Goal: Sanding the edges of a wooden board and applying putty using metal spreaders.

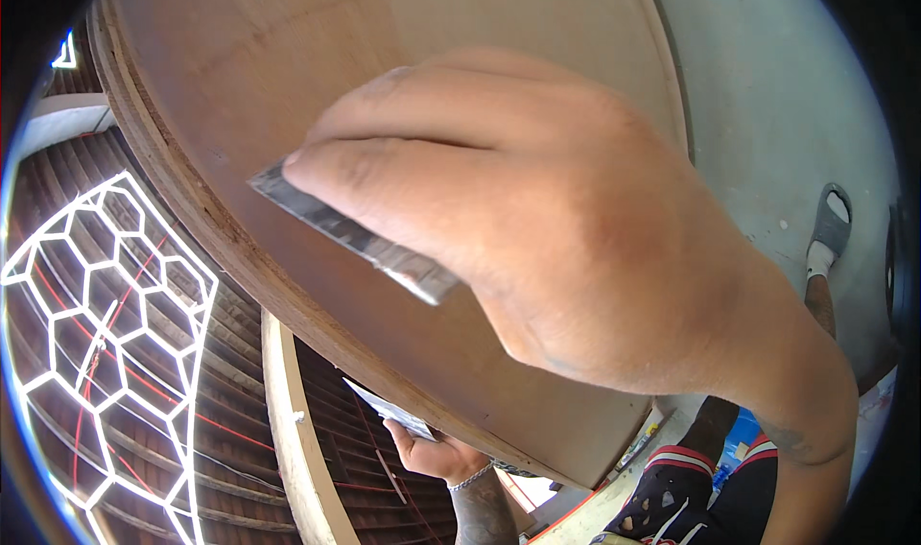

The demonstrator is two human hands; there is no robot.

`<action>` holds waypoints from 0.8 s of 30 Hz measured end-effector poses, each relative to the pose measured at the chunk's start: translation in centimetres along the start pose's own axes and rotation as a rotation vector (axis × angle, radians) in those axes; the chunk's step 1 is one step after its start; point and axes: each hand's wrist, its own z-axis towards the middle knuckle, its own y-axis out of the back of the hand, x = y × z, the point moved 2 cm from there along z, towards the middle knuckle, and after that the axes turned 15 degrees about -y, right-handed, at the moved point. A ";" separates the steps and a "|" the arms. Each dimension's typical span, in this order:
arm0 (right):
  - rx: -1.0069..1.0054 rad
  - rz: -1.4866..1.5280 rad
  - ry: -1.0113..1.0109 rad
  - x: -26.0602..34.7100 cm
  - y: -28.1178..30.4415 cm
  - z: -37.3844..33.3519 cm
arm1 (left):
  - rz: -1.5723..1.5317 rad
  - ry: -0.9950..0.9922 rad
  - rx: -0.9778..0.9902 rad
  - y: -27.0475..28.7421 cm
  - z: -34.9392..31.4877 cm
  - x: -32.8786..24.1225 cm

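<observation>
Large in the middle, my right hand (556, 200) is closed on a flat grey metal scraper blade (369, 248), its face smeared with pale and dark residue. The fingers lie along the blade over a brown wooden panel (230, 94); whether the edge touches the wood, I cannot tell. Below the panel's layered edge, my left hand (436, 457), with a bracelet at its wrist, grips a thin pale flat plate (389, 406). Part of that plate is hidden by the hand and the panel's edge.
Glowing hexagon lights (115, 343) and dark ribbed roofing (230, 430) fill the left, beside a pale beam (297, 439). A grey floor (758, 94) spreads at the right, with a foot in a grey slide sandal (833, 224). Dark shorts (739, 492) show at lower right.
</observation>
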 end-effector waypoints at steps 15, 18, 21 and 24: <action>-0.014 -0.249 0.044 1.5 -0.7 1.8 | 0.031 -0.034 -0.095 0.2 -0.5 0.2; -0.112 -0.301 0.042 1.4 -2.9 1.8 | 0.023 -0.033 -0.083 0.1 -0.5 0.0; -0.235 -0.229 0.067 0.8 -4.4 1.3 | 0.030 -0.023 -0.079 0.0 -0.3 0.0; -0.044 -0.171 0.021 0.5 -3.8 -0.3 | 0.069 -0.033 -0.064 0.0 0.1 -0.1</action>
